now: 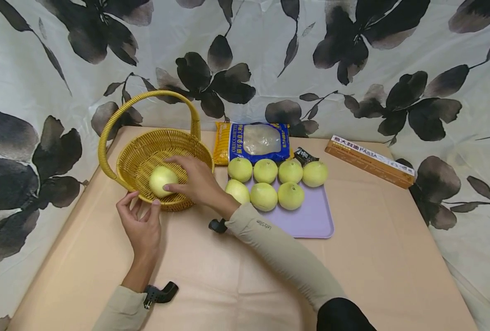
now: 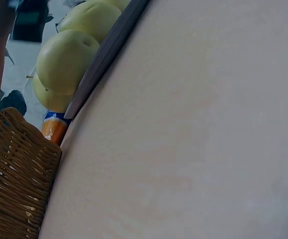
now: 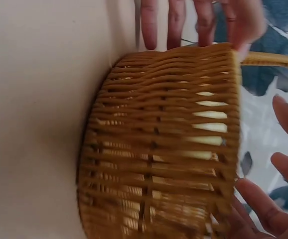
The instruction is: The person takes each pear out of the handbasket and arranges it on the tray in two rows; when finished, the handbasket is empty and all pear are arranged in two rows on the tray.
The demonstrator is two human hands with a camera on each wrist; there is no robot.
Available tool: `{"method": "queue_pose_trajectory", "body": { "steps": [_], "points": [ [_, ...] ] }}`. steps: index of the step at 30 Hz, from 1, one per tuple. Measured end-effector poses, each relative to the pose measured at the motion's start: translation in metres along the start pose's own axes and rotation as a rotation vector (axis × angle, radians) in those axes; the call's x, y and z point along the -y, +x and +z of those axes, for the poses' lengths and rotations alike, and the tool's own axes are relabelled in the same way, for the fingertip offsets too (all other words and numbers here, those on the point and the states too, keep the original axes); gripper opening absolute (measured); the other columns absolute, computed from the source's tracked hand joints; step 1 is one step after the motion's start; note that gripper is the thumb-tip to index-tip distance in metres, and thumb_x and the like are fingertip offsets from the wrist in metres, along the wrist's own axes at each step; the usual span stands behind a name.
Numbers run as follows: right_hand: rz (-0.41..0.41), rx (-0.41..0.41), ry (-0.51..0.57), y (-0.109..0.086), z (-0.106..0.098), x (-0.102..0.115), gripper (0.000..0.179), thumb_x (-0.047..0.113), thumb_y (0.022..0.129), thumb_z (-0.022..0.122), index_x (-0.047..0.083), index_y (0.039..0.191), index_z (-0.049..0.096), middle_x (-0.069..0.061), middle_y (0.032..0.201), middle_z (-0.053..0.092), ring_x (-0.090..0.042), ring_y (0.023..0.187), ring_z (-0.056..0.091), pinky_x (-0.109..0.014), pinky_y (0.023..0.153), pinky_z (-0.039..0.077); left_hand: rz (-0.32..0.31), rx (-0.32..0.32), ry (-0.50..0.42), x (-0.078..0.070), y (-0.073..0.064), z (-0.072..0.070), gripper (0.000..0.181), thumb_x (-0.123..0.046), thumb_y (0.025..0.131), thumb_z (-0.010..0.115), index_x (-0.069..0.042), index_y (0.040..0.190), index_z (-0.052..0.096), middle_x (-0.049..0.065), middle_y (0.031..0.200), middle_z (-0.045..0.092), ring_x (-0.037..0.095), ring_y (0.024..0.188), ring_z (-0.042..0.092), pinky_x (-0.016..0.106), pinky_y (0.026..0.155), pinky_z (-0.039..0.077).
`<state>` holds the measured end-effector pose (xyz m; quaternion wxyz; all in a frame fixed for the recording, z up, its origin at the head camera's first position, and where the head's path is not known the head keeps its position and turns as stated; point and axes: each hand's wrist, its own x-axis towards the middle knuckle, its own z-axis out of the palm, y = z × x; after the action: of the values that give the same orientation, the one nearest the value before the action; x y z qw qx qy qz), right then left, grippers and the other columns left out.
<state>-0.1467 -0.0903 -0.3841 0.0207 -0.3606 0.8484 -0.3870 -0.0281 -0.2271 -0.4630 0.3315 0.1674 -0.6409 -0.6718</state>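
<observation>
A round yellow-green pear (image 1: 163,181) lies in the yellow wicker basket (image 1: 131,158), which stands on the table. My right hand (image 1: 201,181) is over the basket, its thumb overlapping the pear's side in the head view. In the right wrist view, the right fingers (image 3: 267,198) are spread above the rim. My left hand (image 1: 141,225) is at the basket's near left side, fingertips at the rim. Its straight fingers (image 3: 175,25) come down along the outer weave in the right wrist view. Pale patches of fruit show through the weave there.
Right of the basket, several more pears (image 1: 290,196) sit on a purple tray (image 1: 311,225). Behind it lie a blue and yellow pasta bag (image 1: 261,140) and a small black packet (image 1: 304,156). A brown pasta box (image 1: 369,161) rests at the back right. Floral cloth (image 1: 265,59) hangs behind.
</observation>
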Motion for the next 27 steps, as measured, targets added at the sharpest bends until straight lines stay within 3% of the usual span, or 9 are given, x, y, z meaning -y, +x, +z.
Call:
{"method": "queue_pose_trajectory", "body": {
  "steps": [5,14,20,27],
  "points": [
    [0.041,0.075,-0.11,0.022,0.016,0.006,0.064,0.04,0.09,0.086,0.025,0.148,0.062,0.006,0.148,0.065,-0.015,0.138,0.059,-0.029,0.116,0.044,-0.004,0.004,0.005,0.0,0.0,0.0,0.051,-0.002,0.099,0.069,-0.004,0.143,0.044,0.017,0.16,0.035,0.042,0.152,0.042,0.014,0.094,0.055],
    [0.08,0.201,-0.239,0.042,0.039,0.004,0.059,0.042,0.091,0.085,0.027,0.145,0.065,0.007,0.135,0.07,-0.012,0.121,0.061,-0.024,0.096,0.048,-0.006,-0.011,-0.016,0.002,-0.001,0.001,0.051,-0.001,0.098,0.069,-0.004,0.142,0.045,0.017,0.159,0.036,0.042,0.151,0.042,0.015,0.093,0.056],
    [0.086,0.173,-0.194,0.037,0.036,0.004,0.059,0.042,0.09,0.086,0.026,0.144,0.066,0.006,0.135,0.071,-0.012,0.121,0.063,-0.024,0.094,0.049,-0.001,-0.009,-0.031,0.003,-0.001,0.002,0.051,0.001,0.097,0.069,-0.003,0.142,0.044,0.018,0.158,0.036,0.042,0.15,0.043,0.015,0.091,0.057],
    [0.094,0.088,-0.109,0.021,0.007,0.01,0.064,0.041,0.09,0.086,0.029,0.148,0.063,0.003,0.137,0.068,-0.014,0.121,0.062,-0.027,0.094,0.049,0.003,-0.01,-0.031,0.002,-0.001,0.001,0.05,0.0,0.098,0.068,-0.003,0.142,0.044,0.018,0.158,0.036,0.043,0.148,0.045,0.015,0.091,0.057]
  ]
}}
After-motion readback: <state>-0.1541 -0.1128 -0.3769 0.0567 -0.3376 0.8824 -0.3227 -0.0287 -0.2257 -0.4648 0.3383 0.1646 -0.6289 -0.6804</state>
